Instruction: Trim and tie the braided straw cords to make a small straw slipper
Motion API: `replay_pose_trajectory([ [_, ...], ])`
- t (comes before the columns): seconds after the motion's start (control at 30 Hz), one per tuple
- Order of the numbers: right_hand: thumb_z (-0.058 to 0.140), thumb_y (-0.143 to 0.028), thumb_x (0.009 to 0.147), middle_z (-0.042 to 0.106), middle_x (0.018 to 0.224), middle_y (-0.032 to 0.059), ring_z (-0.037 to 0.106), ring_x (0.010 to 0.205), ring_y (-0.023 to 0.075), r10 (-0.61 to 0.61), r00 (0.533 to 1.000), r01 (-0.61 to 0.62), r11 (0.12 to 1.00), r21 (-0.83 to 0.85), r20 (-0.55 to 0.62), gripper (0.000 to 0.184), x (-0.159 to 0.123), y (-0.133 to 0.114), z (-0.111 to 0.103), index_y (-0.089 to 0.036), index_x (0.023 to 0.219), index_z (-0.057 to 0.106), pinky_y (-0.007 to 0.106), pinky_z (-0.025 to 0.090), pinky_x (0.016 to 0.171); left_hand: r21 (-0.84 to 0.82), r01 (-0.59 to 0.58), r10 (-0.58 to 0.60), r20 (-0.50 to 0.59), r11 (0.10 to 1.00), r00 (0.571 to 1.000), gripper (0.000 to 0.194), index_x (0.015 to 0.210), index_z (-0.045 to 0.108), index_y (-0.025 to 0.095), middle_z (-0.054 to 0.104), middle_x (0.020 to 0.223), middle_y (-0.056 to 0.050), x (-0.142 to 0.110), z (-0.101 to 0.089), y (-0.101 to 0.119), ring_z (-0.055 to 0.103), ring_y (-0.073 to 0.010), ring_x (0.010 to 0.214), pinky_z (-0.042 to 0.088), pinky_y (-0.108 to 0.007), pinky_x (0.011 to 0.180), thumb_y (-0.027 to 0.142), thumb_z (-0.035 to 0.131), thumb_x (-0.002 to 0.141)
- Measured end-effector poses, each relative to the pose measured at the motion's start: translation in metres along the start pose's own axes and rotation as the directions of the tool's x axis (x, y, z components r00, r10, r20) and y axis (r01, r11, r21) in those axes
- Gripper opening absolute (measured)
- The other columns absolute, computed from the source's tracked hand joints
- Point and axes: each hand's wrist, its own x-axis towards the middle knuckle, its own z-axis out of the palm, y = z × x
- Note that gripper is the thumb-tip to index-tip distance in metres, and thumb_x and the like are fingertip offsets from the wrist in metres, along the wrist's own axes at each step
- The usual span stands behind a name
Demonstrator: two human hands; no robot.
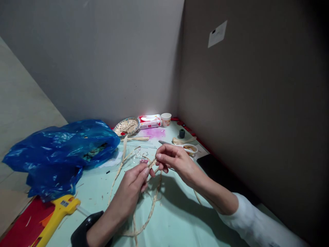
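A pale, straw-coloured braided cord point(152, 210) hangs from my hands and loops down onto the light green table. My left hand point(136, 180) is closed, pinching the braid between thumb and fingers. Close beside it, my right hand point(173, 157) pinches the same braid a little farther along, fingertips almost touching those of the left. More loose strands point(120, 166) lie left of my hands. Just behind my right hand rest white-handled scissors point(189, 148), partly covered by it.
A blue plastic bag point(64, 147) lies at left, with a yellow glue gun point(58, 216) in front. Along the back stand a woven basket point(127, 126), a red-and-white packet point(150, 121) and a paper cup point(166, 119). A dark spool point(182, 133) sits near the right wall point(244, 103).
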Motion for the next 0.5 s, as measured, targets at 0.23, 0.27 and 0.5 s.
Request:
replay_pose_trajectory([
  [0.23,0.06,-0.024,0.083,0.063,0.064,0.0002,0.06,0.06,0.0143,-0.031,0.996,0.044,0.987,-0.156,0.085,0.008,0.001,-0.005,-0.008,-0.018,0.078,0.059,0.024,0.045,0.055,-0.05,-0.023,0.022,-0.021,0.998,1.0,0.034,0.069,0.043,0.022,0.037,0.066,0.006,0.004,-0.007,0.004,0.033,-0.0125,0.055,0.029,-0.026,0.052,0.044,0.043,0.095],
  [0.27,0.06,-0.022,0.083,0.064,0.066,0.0005,0.061,0.062,0.0151,-0.034,0.994,0.053,0.978,-0.204,0.1,0.006,0.001,-0.005,-0.01,-0.017,0.078,0.061,0.024,0.045,0.056,-0.033,-0.026,0.025,-0.02,0.999,0.999,0.034,0.069,0.043,0.022,0.037,0.065,0.006,0.004,-0.007,0.004,0.033,-0.0131,0.057,0.029,-0.026,0.053,0.044,0.045,0.095],
  [0.5,0.06,-0.029,0.092,0.073,0.077,0.0027,0.064,0.073,0.0172,-0.071,0.977,0.168,0.842,-0.513,0.203,0.02,-0.002,-0.007,-0.01,-0.018,0.092,0.077,0.027,0.045,0.07,0.032,-0.035,0.036,-0.018,0.999,0.999,0.033,0.067,0.048,0.021,0.041,0.067,0.004,0.003,-0.011,0.002,0.034,-0.0148,0.064,0.027,-0.027,0.057,0.041,0.055,0.092],
])
